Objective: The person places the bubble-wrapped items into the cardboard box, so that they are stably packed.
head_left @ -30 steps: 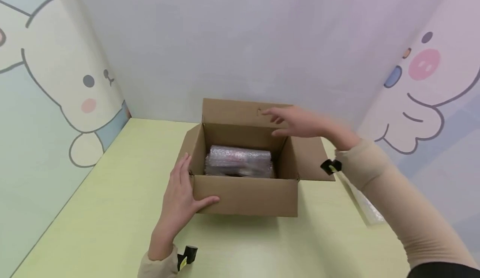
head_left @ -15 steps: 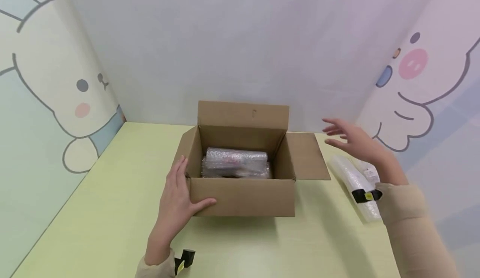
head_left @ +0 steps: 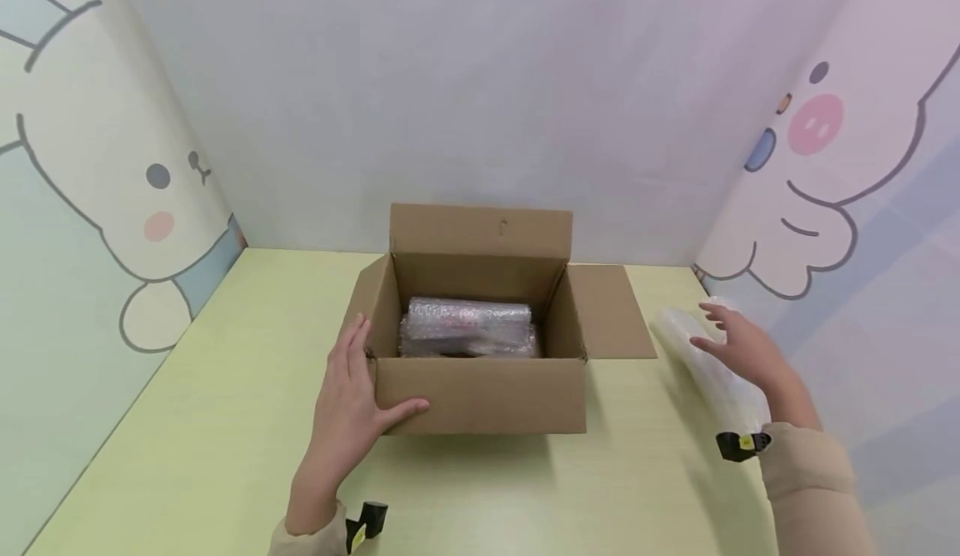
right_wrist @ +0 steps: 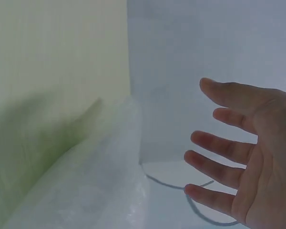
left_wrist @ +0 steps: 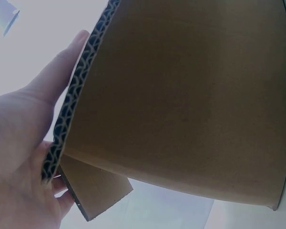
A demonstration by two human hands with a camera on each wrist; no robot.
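Observation:
An open cardboard box (head_left: pixel 480 395) stands on the table, its flaps spread outward. Inside lie bubble-wrapped packages (head_left: pixel 468 323), whose contents I cannot make out. At the box's front left corner my left hand (head_left: pixel 343 410) rests, thumb stretched over the front flap (left_wrist: pixel 181 105) and nearly straight fingers along the left flap (left_wrist: pixel 93 188). Over at the right, my right hand (head_left: pixel 750 356) hovers above a long bubble-wrap bundle (head_left: pixel 693 343). Its fingers are spread and hold nothing; in the right wrist view a gap shows between the right hand (right_wrist: pixel 257 152) and the bubble wrap (right_wrist: pixel 100 176).
The pale yellow-green table (head_left: pixel 225 423) meets a light wall (head_left: pixel 465 81) behind the box. Cartoon-printed walls stand on both sides, and the right one (head_left: pixel 885 289) is close to the bubble-wrap bundle. The box's right flap (head_left: pixel 611 312) sticks out toward that bundle.
My right hand has moved from over the box's back right corner, rightward and down, to above the bubble-wrap bundle. My left hand stays at the box corner. The view has shifted slightly.

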